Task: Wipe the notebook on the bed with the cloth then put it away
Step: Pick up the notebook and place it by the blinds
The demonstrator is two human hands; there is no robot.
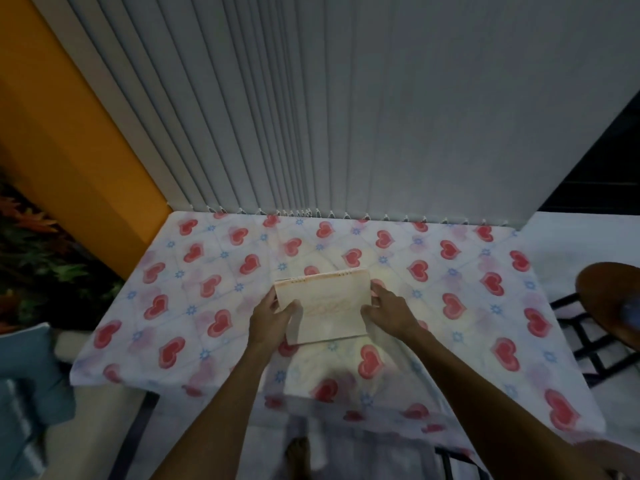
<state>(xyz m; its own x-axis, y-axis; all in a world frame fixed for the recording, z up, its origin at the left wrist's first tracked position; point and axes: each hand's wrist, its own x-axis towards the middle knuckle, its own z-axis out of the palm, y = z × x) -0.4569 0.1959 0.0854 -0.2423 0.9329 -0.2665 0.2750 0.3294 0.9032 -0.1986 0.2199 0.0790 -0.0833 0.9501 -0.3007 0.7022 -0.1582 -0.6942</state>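
In the middle of the frame, the left hand and right hand grip the spiral notebook above the heart-print bed, no cloth shows, so finding one probably comes next.

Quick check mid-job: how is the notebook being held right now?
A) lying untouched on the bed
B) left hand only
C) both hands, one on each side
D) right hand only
C: the left hand grips the left edge of the notebook and the right hand its right edge, over the heart-print sheet.
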